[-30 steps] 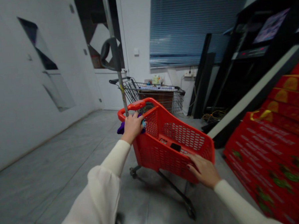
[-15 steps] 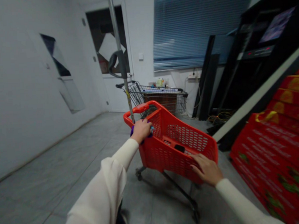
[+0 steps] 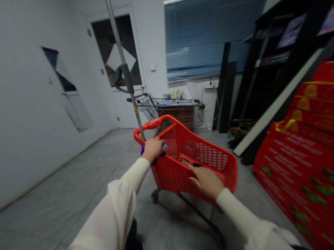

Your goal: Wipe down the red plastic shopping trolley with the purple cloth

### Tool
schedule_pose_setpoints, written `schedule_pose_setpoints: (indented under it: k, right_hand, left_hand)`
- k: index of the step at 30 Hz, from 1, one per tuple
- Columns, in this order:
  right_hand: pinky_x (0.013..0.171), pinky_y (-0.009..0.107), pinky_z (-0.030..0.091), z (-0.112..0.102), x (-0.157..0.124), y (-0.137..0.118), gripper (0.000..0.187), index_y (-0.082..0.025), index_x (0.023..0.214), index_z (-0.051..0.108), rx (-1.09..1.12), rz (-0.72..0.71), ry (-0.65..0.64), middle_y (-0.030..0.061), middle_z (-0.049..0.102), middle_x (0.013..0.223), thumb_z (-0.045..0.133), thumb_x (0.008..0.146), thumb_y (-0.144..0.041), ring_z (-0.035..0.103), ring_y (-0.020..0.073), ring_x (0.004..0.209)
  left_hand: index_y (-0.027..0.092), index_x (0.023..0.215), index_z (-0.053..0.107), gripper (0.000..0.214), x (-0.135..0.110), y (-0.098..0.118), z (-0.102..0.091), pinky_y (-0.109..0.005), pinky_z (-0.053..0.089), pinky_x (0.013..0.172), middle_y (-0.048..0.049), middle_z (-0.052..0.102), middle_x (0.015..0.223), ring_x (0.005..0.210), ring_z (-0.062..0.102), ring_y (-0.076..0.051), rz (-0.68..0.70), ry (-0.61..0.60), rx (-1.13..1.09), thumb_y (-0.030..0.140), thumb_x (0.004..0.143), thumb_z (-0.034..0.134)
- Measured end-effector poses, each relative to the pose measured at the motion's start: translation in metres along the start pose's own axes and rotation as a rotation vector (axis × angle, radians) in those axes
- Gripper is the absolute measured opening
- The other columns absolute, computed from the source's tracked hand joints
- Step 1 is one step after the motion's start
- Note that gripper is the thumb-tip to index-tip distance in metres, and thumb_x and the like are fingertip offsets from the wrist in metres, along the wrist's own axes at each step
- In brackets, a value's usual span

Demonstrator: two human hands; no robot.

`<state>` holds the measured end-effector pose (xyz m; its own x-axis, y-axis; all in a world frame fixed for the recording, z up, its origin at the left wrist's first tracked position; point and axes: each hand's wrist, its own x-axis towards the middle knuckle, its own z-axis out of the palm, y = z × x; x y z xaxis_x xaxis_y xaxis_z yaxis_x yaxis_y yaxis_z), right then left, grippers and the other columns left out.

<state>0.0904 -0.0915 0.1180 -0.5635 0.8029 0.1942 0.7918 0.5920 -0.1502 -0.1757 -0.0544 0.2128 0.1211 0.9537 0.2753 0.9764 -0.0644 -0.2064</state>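
- We see the left hand (image 3: 153,149) with fingers curled and clamped on the rim at the far left corner of the red plastic mesh-sided shopping cart (image 3: 165,177).
- A crumpled purple cloth (image 3: 142,151) pokes out under that hand, against the cart's outer edge; a small teal piece (image 3: 165,147) shows just past the fingers.
- The right hand (image 3: 206,181) lies palm down on the cart's near edge, fingers spread apart, not closed around anything; a small black rectangular object (image 3: 197,164) sits inside the cart just beyond the fingertips.
- A thin grey metal pole (image 3: 121,56) with a black curved grip (image 3: 121,79) rises just beside the cart's red top handle (image 3: 152,124).
- The cart stands on black-framed castors on grey tile floor (image 3: 74,174), with a wide stretch of floor between it and the white left wall (image 3: 20,110).
- On the right, a narrower strip of floor separates it from the stacked red printed cartons (image 3: 303,159).
- Ahead, a wire shopping cart (image 3: 146,107) stands well apart, below the blue window blind (image 3: 212,33).
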Motion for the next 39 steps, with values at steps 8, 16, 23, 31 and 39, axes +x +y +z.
schedule_pose_setpoints:
  k: [8,16,23,31,39]
  right_hand:
    - [0.101,0.04,0.041,0.01,0.013,-0.03,0.054,-0.015,0.139,0.053,-0.048,0.101,0.157,0.0155,0.062,0.135,0.034,0.101,-0.049,0.057,0.0264,0.121]
    - [0.093,0.032,0.047,0.019,0.022,-0.04,0.056,-0.017,0.149,0.042,-0.035,0.032,0.105,0.014,0.058,0.141,0.03,0.102,-0.047,0.06,0.0215,0.117]
    - [0.098,0.035,0.046,0.021,0.017,-0.037,0.057,-0.015,0.146,0.046,-0.03,0.012,0.157,0.0151,0.059,0.139,0.033,0.101,-0.048,0.06,0.0238,0.118]
    - [0.102,0.038,0.044,0.02,0.016,-0.037,0.061,-0.013,0.151,0.038,-0.027,-0.006,0.134,0.015,0.052,0.147,0.035,0.101,-0.049,0.054,0.0251,0.126]
    - [0.095,0.043,0.047,0.005,-0.01,-0.026,0.064,-0.012,0.149,0.042,-0.045,0.206,0.092,0.0188,0.052,0.145,0.034,0.1,-0.052,0.058,0.0305,0.121]
  left_hand:
    - [0.016,0.105,0.071,0.032,-0.011,0.043,0.017,-0.042,0.046,0.088,-0.0144,0.069,0.104,0.1,0.066,-0.029,-0.012,0.019,-0.028,0.03,0.09,0.046]
    - [0.018,0.109,0.07,0.032,-0.001,0.015,0.0,-0.037,0.047,0.085,-0.0133,0.069,0.108,0.099,0.067,-0.026,-0.019,-0.072,0.009,0.03,0.09,0.046]
    - [0.018,0.106,0.07,0.032,-0.018,0.059,0.011,-0.042,0.045,0.09,-0.0132,0.069,0.108,0.101,0.065,-0.028,0.003,-0.01,-0.038,0.033,0.093,0.044]
    - [0.016,0.106,0.07,0.032,-0.008,0.025,0.003,-0.044,0.044,0.089,-0.0148,0.069,0.106,0.1,0.066,-0.03,-0.128,0.04,0.002,0.027,0.089,0.045]
    - [0.016,0.108,0.07,0.035,-0.023,0.086,0.019,-0.041,0.046,0.085,-0.0155,0.068,0.106,0.1,0.065,-0.028,-0.082,0.017,-0.06,0.028,0.091,0.042]
